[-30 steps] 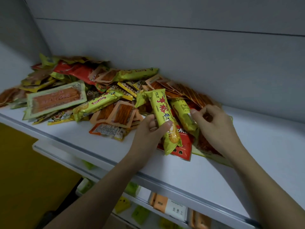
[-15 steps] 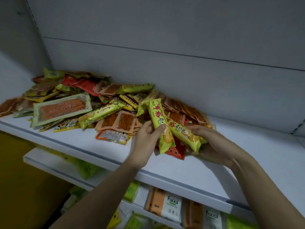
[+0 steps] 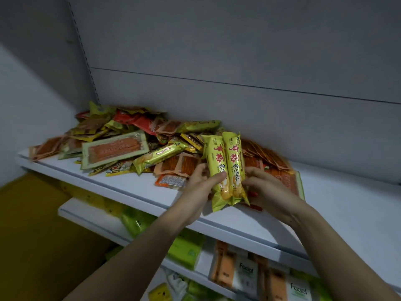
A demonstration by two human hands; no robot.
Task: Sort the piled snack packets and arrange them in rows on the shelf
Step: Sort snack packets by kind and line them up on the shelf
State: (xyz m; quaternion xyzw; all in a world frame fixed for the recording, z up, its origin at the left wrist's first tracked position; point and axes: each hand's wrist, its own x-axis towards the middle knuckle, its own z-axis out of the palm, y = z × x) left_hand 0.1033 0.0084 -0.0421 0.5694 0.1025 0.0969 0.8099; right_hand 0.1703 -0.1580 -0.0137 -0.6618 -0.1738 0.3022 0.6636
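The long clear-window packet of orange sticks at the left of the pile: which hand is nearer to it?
Left. The left hand grips a yellow packet just right of the long packet; the right hand is farther right.

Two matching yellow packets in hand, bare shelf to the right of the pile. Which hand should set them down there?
Right, probably. The right hand grips the right yellow packet and sits nearest the bare shelf. The left hand holds the left yellow packet on the pile side.

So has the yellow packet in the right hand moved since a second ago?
Yes. The right hand lifted its yellow packet off the pile and brought it leftward, alongside the left hand's packet.
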